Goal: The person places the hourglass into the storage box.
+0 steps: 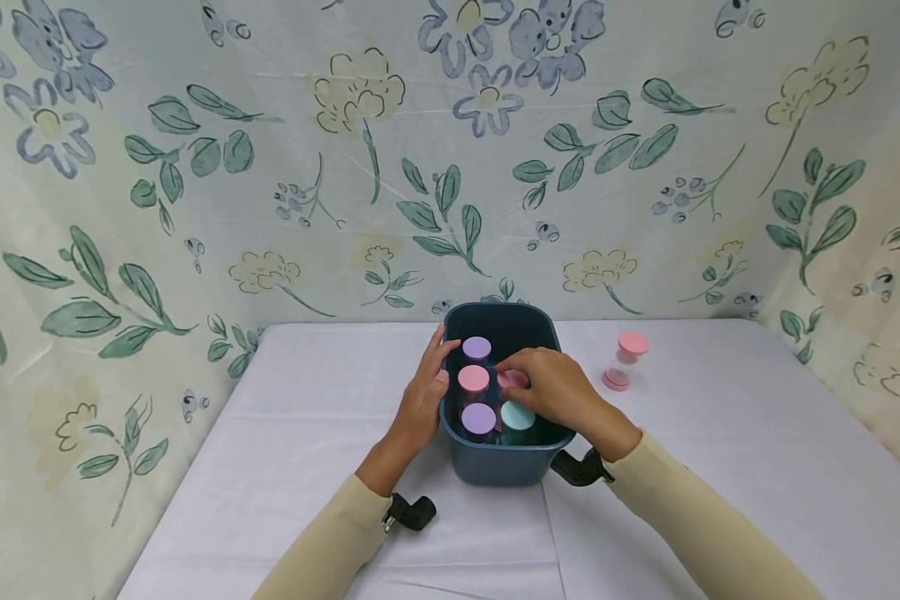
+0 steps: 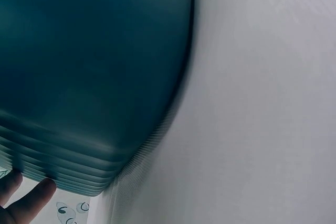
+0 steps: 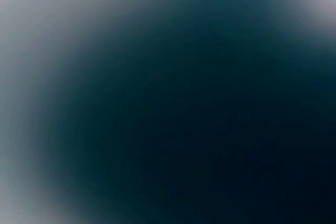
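A dark blue bin (image 1: pixel 506 462) stands on the table with several capped sand timers upright inside. My left hand (image 1: pixel 418 396) rests along its left wall, fingers extended at the rim; the left wrist view shows two fingertips (image 2: pixel 44 188) against the ribbed side. Inside the bin, my right hand (image 1: pixel 555 385) pinches a pink sand timer (image 1: pixel 512 380) by its cap, its lower part mostly hidden. Around it are a purple-capped timer (image 1: pixel 477 348), another pink one (image 1: pixel 473 379), a second purple one (image 1: pixel 478 419) and a light teal one (image 1: pixel 518 415). The right wrist view is a dark blur.
To the right of the bin, a pink sand timer (image 1: pixel 626 360) with a clear glass middle stands on the white-covered table (image 1: pixel 307 433). A floral cloth (image 1: pixel 450 192) hangs behind the table and along its sides.
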